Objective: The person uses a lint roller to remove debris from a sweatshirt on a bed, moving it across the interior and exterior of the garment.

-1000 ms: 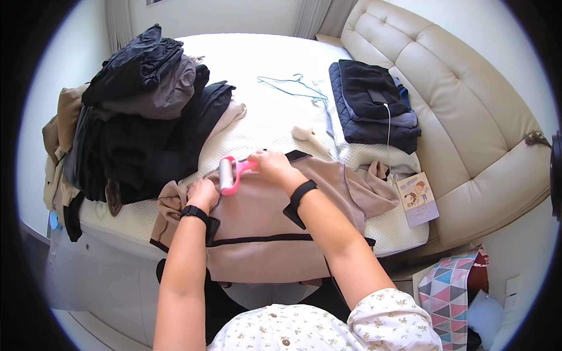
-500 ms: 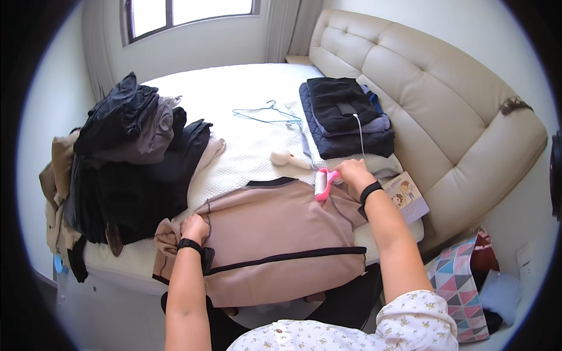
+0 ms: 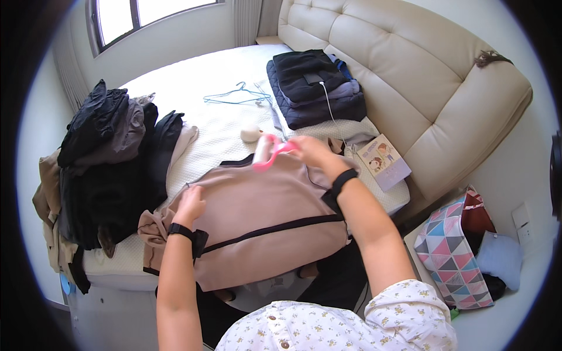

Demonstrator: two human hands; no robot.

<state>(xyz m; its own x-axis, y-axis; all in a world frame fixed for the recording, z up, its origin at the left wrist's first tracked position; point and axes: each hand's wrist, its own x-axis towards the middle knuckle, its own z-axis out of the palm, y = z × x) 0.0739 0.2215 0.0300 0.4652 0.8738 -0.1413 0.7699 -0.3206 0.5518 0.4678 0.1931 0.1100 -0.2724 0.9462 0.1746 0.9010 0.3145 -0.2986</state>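
Note:
A pinkish-tan sweatshirt [image 3: 263,202] with black trim lies spread over the near edge of the bed, its lower part hanging off. My right hand [image 3: 310,153] grips the handle of a pink lint roller [image 3: 271,153]. The white roll is above the top part of the sweatshirt; whether it touches the cloth I cannot tell. At the left side seam, my left hand [image 3: 192,206] has its fingers closed on the fabric beside the bunched sleeve. Just beyond the roller sits a white round-headed handheld device [image 3: 250,134], its handle mostly hidden.
Dark clothes [image 3: 111,175] form a tall heap at left. Folded dark clothes [image 3: 316,96] with a cabled black device on top lie near the headboard [image 3: 410,76]. Blue hangers [image 3: 234,95] rest on the white bed [image 3: 175,79]. A booklet [image 3: 383,161] and a triangle-patterned bag [image 3: 451,257] are at right.
My right hand has lifted the lint roller and brought it left, across the sweatshirt's top. My left hand stays at the left seam. The whole view has shifted.

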